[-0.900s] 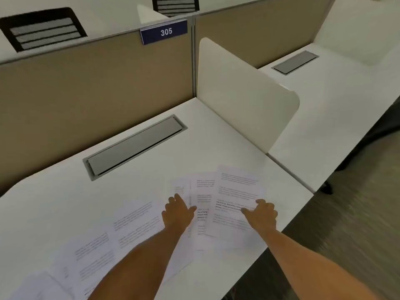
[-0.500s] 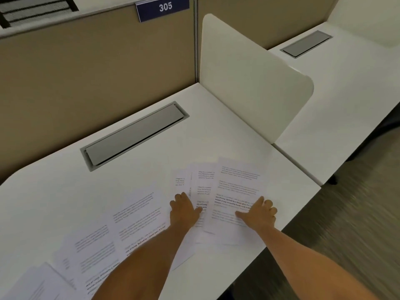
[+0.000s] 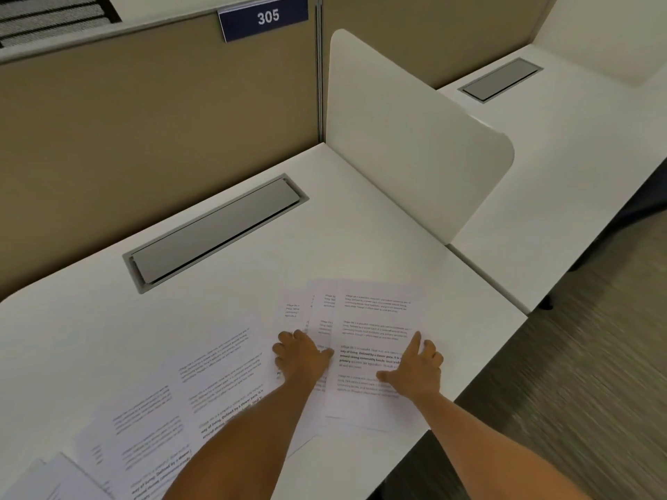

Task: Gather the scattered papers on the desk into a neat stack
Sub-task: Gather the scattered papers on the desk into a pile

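Note:
Several printed white sheets lie on the white desk (image 3: 361,218). A fanned group of overlapping sheets (image 3: 375,319) sits near the desk's right front corner. My left hand (image 3: 301,357) presses flat on the left edge of that group, fingers spread. On the top sheet rests my right hand (image 3: 415,369), palm down with the fingers apart. More scattered sheets (image 3: 216,373) spread out to the left, partly under my left forearm, and further ones (image 3: 47,478) reach the lower left corner of the view.
A grey cable hatch (image 3: 216,230) is set into the desk behind the papers. A white divider panel (image 3: 415,138) stands on the right edge, a tan partition (image 3: 144,113) with a "305" sign (image 3: 265,18) at the back. Carpeted floor (image 3: 577,391) lies beyond the front edge.
The fanned sheets on the right have slid closer together, overlapping more. Both hands stay pressed on them, and the view has tilted slightly down.

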Demonstrator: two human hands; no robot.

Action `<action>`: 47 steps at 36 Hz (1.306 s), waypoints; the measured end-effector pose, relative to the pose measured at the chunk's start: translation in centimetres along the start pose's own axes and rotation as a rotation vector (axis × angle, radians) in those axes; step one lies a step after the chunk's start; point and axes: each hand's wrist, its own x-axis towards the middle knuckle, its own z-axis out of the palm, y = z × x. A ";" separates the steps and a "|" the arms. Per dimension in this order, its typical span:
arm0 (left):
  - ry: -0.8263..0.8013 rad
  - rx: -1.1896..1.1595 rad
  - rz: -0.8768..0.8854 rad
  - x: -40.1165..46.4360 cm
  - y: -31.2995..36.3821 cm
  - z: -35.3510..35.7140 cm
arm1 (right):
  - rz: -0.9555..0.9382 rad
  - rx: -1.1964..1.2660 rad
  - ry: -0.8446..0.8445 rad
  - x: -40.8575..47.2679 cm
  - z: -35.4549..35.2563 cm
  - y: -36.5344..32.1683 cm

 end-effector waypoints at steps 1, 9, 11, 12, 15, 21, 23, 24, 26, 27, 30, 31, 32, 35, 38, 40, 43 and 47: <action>0.006 -0.010 -0.013 0.0 0.1 0.1 | 0.011 0.010 0.003 -0.1 0.1 -0.1; 0.037 -0.071 -0.031 0.4 0.0 0.2 | 0.200 0.126 -0.041 -0.4 0.2 -1.8; 0.068 -0.086 -0.010 0.4 -0.1 0.1 | 0.205 0.130 -0.052 -0.4 0.3 -1.9; 0.091 -0.105 0.005 0.4 -0.1 0.1 | 0.202 0.130 -0.056 -0.4 0.4 -1.8; 0.139 -0.120 0.074 0.0 -0.2 -0.1 | 0.176 0.145 -0.056 -0.6 0.7 -1.5; -0.016 -0.382 0.094 -0.8 0.0 -0.8 | 0.119 0.281 0.004 -1.3 1.1 -1.2; -0.060 -0.415 0.109 -0.8 0.0 -0.7 | 0.113 0.322 0.004 -1.5 1.1 -1.0; -0.079 -0.422 0.116 -0.8 0.0 -0.7 | 0.111 0.346 0.000 -1.5 1.1 -1.0; -0.113 -0.434 0.136 -0.8 0.0 -0.5 | 0.109 0.376 -0.012 -1.7 1.1 -0.9; -0.124 -0.443 0.152 -0.9 0.0 -0.3 | 0.108 0.381 -0.020 -1.8 1.1 -0.8; -0.137 -0.465 0.200 -1.3 -0.1 0.0 | 0.104 0.407 -0.039 -2.0 1.1 -0.5; -0.143 -0.495 0.213 -1.4 0.0 0.0 | 0.101 0.416 -0.043 -2.1 1.1 -0.3; -0.155 -0.540 0.230 -1.5 0.0 -0.1 | 0.099 0.420 -0.045 -2.1 1.1 -0.1; -0.210 -0.682 0.304 -2.2 0.3 -0.9 | 0.114 0.473 -0.031 -2.3 0.7 0.5; -0.271 -0.777 0.388 -2.9 0.4 -2.1 | 0.125 0.684 0.022 -2.4 -0.2 1.2; -0.310 -0.834 0.427 -3.3 0.5 -3.0 | 0.101 0.896 0.041 -2.5 -1.0 1.7; -0.350 -0.888 0.463 -4.2 0.5 -4.6 | 0.067 1.226 -0.038 -2.8 -2.2 2.2; -0.359 -0.957 0.489 -4.4 -0.2 -6.1 | -0.053 1.349 -0.128 -3.2 -3.4 2.3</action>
